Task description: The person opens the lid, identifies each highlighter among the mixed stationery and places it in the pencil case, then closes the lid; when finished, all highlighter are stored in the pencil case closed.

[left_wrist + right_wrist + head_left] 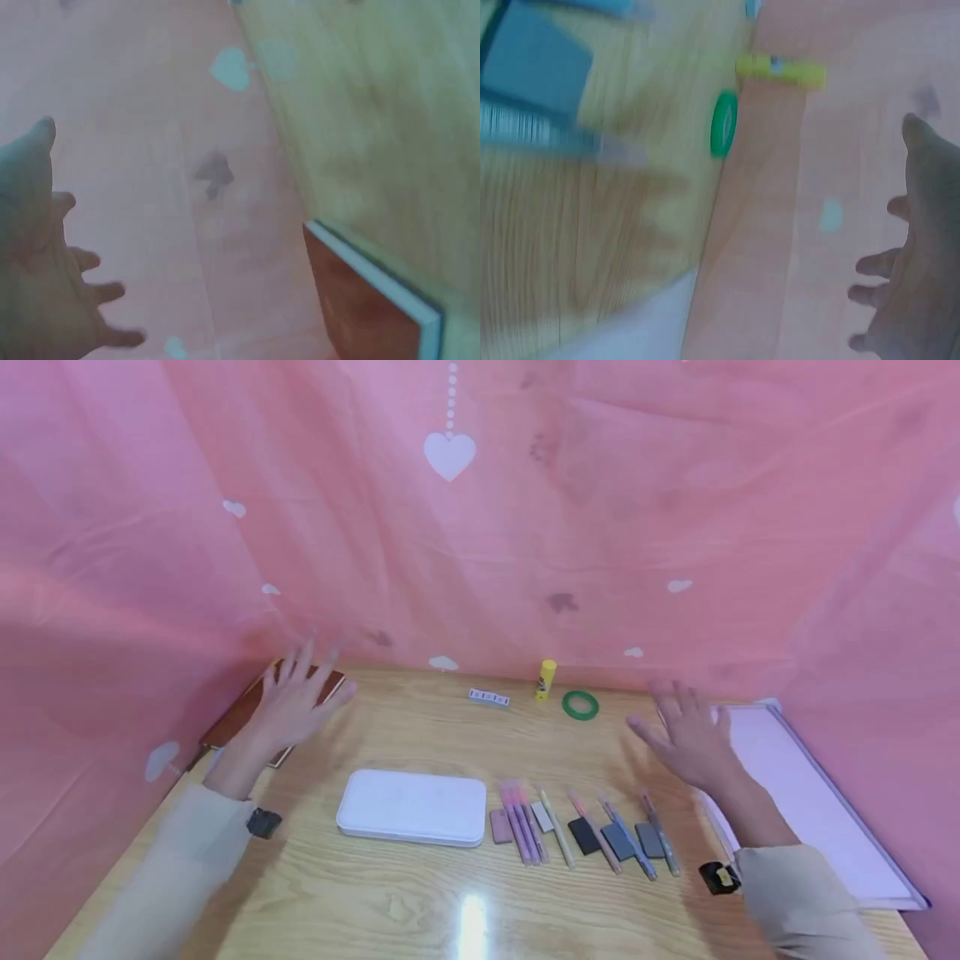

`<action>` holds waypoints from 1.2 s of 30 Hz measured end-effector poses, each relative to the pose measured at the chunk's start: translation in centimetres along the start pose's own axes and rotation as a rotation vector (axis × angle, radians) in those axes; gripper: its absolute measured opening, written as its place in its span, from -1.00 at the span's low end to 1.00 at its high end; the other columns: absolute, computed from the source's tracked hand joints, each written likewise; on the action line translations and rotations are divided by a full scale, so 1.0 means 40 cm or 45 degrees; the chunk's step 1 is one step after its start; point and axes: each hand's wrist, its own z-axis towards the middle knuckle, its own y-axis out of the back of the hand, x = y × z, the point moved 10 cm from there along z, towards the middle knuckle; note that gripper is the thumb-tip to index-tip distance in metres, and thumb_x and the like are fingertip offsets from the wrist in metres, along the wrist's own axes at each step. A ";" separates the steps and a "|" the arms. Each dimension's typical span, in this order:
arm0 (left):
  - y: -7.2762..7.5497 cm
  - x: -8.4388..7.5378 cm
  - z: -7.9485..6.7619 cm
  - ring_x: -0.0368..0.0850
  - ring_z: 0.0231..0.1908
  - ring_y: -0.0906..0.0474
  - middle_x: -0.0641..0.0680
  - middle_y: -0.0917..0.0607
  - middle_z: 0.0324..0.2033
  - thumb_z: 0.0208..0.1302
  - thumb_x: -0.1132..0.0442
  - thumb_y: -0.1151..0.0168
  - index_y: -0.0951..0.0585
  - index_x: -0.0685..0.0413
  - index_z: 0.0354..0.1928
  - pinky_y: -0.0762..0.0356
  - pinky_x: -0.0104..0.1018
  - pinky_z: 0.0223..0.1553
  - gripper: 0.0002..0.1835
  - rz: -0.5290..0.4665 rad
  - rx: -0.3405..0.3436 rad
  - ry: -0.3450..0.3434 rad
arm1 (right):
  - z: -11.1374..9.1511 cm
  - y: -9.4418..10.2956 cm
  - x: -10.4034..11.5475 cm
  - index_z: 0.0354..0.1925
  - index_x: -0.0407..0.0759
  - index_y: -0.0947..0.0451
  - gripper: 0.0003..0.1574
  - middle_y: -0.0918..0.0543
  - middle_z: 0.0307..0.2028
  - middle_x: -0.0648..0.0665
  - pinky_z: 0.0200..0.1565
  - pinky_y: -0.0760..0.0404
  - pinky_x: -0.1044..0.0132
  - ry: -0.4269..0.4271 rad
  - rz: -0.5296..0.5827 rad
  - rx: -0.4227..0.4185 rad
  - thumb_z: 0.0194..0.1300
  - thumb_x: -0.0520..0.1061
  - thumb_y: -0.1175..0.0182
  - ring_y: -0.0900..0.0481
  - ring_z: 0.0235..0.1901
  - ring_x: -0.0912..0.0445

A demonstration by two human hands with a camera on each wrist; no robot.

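My left hand (295,708) hovers with spread fingers over the brown book (247,706) at the table's left, holding nothing. On the other side, my right hand (693,743) is raised with fingers apart beside the whiteboard (802,802), also empty. Between them lies a white pencil case (412,807), lid down. To its right is a row of several pens, among them purple pens (522,827), a cream pen (557,828) and a blue pen (628,837). Small blocks, including a black block (583,836) and a mauve block (501,827), lie among the pens.
Along the back stand a yellow glue stick (546,680), a green tape roll (581,705) and a small white strip with dark marks (489,697). A pink curtain (510,543) with hearts encloses the wooden table (360,902) behind and at both sides.
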 end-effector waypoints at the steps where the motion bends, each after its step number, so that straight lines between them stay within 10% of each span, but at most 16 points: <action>1: -0.009 -0.003 -0.012 0.38 0.39 0.38 0.11 0.40 0.46 0.30 -0.35 0.15 0.23 -0.35 0.48 0.39 0.50 0.21 -0.17 -0.068 0.026 -0.006 | 0.002 -0.008 0.029 0.49 -0.01 0.19 -0.03 0.10 0.42 -0.43 0.17 0.30 -0.53 0.054 0.019 -0.005 0.34 0.34 0.08 0.15 0.35 -0.43; 7: -0.069 -0.039 -0.100 0.32 0.40 0.21 0.16 0.14 0.47 0.16 -0.18 -0.24 0.09 -0.17 0.49 0.07 0.48 0.22 -0.01 -0.454 0.166 -0.088 | -0.009 -0.067 0.241 0.45 0.05 -0.05 -0.04 -0.09 0.39 -0.36 0.23 -0.01 -0.42 0.393 0.145 -0.009 0.21 0.25 -0.18 -0.10 0.31 -0.36; 18: -0.229 -0.073 -0.200 0.16 0.35 -0.10 0.15 -0.15 0.36 -0.42 -0.04 -0.64 -0.03 -0.04 0.44 -0.13 0.20 0.30 0.32 -0.779 0.482 -0.126 | -0.060 -0.260 0.532 0.41 0.11 -0.16 -0.04 -0.32 0.30 -0.25 0.25 -0.33 -0.08 0.653 0.183 0.300 0.14 0.38 -0.17 -0.29 0.28 -0.12; 36: -0.301 -0.051 -0.200 -0.07 0.09 -0.33 -0.06 -0.40 0.17 -0.44 0.14 -0.62 -0.31 -0.06 0.30 -0.34 -0.02 0.18 0.08 -0.610 0.517 -0.038 | -0.060 -0.354 0.632 0.22 0.17 -0.45 -0.18 -0.45 0.21 -0.19 0.08 -0.52 0.01 0.657 -0.044 0.471 -0.04 0.26 -0.40 -0.42 0.17 -0.06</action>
